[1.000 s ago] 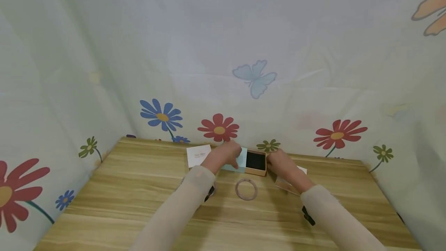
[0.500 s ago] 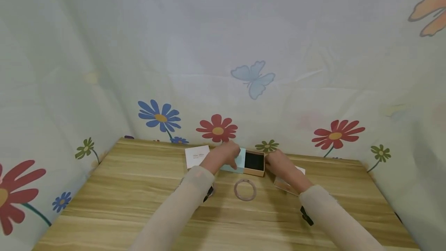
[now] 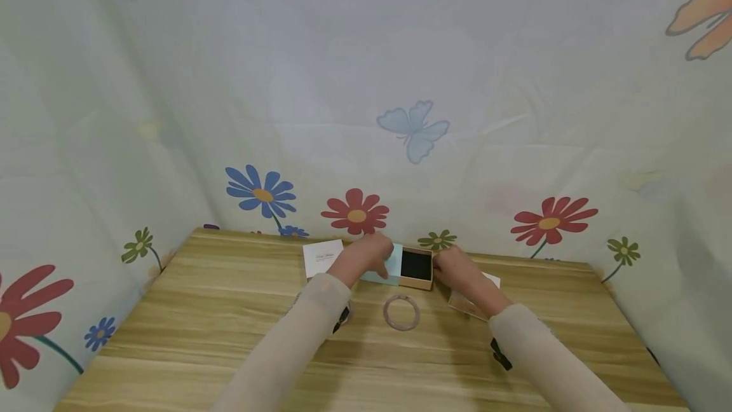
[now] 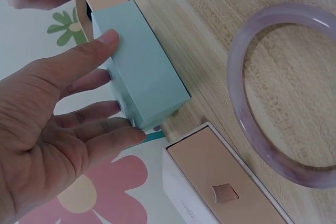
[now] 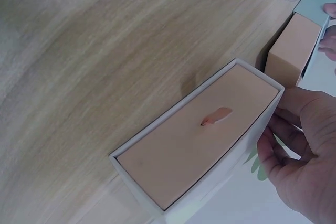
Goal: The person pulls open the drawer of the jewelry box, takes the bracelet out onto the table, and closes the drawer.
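A slide-out gift box lies at the back of the table, its peach drawer (image 3: 417, 283) part way out of a pale teal sleeve (image 4: 147, 61). Dark lining (image 3: 416, 265) shows in the drawer. My left hand (image 3: 366, 255) grips the sleeve, thumb on one face and fingers behind. At the drawer's right end my right hand (image 3: 460, 270) has curled fingers, their tips partly hidden behind a white box in the right wrist view. A pale purple bangle (image 3: 386, 313) lies in front of the box. Another bangle (image 4: 237, 72) is beside my left wrist.
A white box with a peach drawer (image 4: 218, 166) stands left of the teal one. A similar white box (image 5: 197, 140) with a small ribbon tab sits under my right forearm. Behind the wood-grain table (image 3: 240, 348) hangs a flowered cloth (image 3: 366, 164).
The head view shifts slightly. Both hands stay at the teal box, and its drawer remains out by about the same amount.
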`<state>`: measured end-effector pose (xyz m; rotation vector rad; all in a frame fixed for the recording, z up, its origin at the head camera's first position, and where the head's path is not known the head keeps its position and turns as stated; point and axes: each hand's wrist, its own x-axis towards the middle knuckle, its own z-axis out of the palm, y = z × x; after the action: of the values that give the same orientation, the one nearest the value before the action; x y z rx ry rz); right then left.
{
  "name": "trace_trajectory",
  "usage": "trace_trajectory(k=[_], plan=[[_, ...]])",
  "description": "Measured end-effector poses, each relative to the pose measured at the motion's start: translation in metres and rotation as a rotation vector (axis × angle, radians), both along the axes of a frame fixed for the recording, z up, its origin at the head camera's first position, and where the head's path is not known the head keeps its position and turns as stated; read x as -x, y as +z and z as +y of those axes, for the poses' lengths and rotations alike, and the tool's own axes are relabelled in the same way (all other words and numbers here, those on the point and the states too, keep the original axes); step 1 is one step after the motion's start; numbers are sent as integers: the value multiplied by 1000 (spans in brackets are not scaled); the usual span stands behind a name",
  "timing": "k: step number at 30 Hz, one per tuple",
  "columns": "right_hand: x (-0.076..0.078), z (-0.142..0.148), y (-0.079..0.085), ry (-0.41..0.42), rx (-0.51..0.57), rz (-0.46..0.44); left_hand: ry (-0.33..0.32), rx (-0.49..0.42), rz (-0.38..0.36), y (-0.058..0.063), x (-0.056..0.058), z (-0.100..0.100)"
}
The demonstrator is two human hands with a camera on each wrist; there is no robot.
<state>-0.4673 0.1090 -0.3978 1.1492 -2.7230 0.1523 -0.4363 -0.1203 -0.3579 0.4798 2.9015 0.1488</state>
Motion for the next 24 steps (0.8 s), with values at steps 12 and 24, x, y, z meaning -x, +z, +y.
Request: trace_trajectory(k=[12, 24], plan=[[1, -6, -1, -20, 21, -20, -31, 15, 33, -4, 0, 4], [-2, -11, -3, -22, 55, -14, -5, 15, 15, 2, -1, 3]])
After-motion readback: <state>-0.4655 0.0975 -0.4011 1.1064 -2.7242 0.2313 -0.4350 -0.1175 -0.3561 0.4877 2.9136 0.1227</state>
